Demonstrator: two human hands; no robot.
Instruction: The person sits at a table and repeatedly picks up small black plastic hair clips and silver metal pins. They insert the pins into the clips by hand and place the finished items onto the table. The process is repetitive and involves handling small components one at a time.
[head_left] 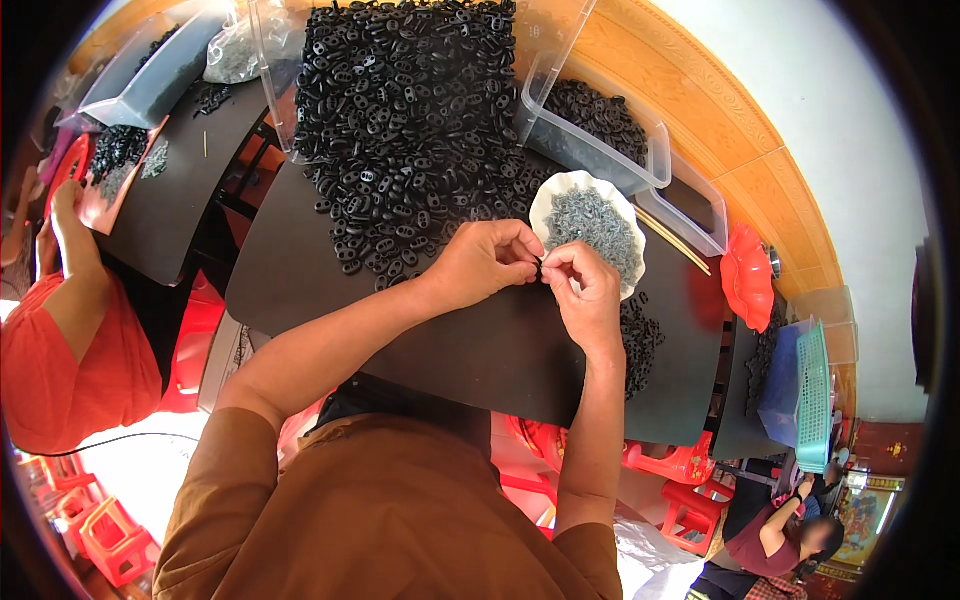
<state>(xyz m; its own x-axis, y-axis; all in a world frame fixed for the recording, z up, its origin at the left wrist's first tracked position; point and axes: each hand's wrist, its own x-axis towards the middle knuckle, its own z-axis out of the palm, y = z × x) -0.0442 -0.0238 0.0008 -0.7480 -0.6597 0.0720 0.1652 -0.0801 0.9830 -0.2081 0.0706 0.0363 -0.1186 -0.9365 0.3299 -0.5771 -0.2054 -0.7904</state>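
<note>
"In the head view, where's the small black plastic piece (539,269)?"

"Above the dark smooth-topped table (460,355), pinched in the left hand (476,262). The right hand (590,305) has fingertips together against it, their contents hidden, near the scalloped white bowl (542,208)."

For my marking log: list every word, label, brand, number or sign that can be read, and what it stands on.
None reads clearly enough to quote.
Clear plastic bin: faint mark, too small.
White panel: dark marks, too blurred.
Gold-edged wall picture: marks along its border, too small and blurred.
</note>
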